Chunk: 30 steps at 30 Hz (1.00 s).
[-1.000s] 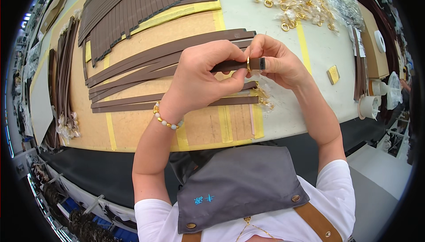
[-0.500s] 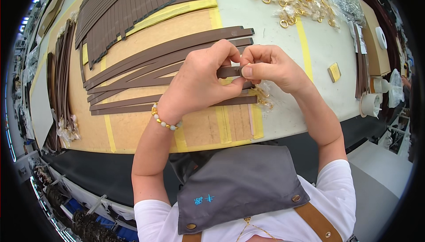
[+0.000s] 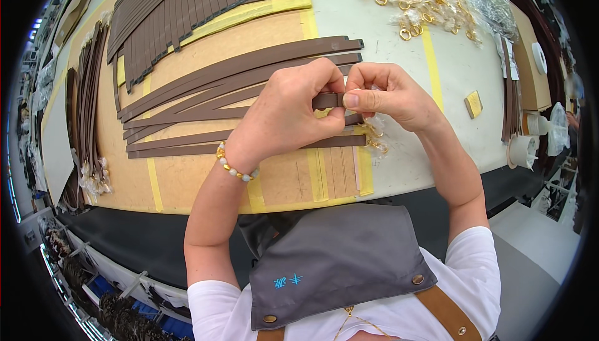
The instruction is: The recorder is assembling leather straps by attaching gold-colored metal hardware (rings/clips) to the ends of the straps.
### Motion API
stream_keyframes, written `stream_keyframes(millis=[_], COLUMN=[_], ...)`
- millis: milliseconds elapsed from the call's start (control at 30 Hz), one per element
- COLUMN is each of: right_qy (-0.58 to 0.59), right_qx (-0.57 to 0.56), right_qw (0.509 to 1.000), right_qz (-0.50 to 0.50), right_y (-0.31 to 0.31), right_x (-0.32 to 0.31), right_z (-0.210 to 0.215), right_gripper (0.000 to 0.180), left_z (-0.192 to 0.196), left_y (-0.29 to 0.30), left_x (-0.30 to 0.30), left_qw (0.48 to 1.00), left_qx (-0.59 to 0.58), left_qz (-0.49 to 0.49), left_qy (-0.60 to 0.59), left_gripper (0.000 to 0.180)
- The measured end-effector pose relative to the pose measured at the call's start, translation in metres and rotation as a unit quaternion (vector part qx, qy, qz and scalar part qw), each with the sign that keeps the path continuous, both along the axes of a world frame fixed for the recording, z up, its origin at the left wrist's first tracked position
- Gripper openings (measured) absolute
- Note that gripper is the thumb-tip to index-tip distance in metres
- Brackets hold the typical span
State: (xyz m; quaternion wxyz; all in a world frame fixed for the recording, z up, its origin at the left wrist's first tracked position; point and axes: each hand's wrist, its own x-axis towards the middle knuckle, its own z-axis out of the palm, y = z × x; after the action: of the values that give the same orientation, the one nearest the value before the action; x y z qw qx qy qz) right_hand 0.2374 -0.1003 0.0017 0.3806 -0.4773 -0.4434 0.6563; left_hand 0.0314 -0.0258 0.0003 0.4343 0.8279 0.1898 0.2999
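Both hands meet above the workbench (image 3: 399, 172): the left hand (image 3: 290, 116) pinches the end of a brown leather strap (image 3: 327, 100) between thumb and fingers, and the right hand (image 3: 387, 94) closes on the same strap end from the other side. More brown straps (image 3: 206, 85) lie beneath on yellow-taped board, with gold clasps (image 3: 418, 4) heaped farther back.

Clear plastic bags (image 3: 486, 4) of gold hardware lie at the table's far right; a small clear packet (image 3: 374, 138) sits beneath the hands.
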Motion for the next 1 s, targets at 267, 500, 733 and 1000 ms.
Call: stream_keyframes(millis=[267, 500, 733, 1000], right_qy=[-0.009, -0.006, 0.005, -0.012], right_qx=[0.021, 0.019, 0.046, 0.100], right_qw=[1.000, 1.000, 0.998, 0.993], right_qz=[-0.005, -0.011, -0.036, -0.069], right_y=[0.004, 0.005, -0.004, -0.011], right_x=[0.003, 0.004, -0.010, -0.024], right_z=[0.000, 0.007, -0.012, -0.021], right_gripper=[0.024, 0.021, 0.009, 0.012], left_z=[0.000, 0.003, 0.013, 0.017], left_y=[0.003, 0.007, 0.000, -0.002], left_x=[0.005, 0.007, 0.000, -0.005], left_qw=[1.000, 1.000, 0.999, 0.997], left_qx=[0.014, 0.015, -0.025, -0.051], left_qz=[0.006, 0.002, -0.022, -0.048], left_qy=[0.005, -0.003, 0.020, 0.030], left_gripper=[0.023, 0.022, 0.021, 0.022])
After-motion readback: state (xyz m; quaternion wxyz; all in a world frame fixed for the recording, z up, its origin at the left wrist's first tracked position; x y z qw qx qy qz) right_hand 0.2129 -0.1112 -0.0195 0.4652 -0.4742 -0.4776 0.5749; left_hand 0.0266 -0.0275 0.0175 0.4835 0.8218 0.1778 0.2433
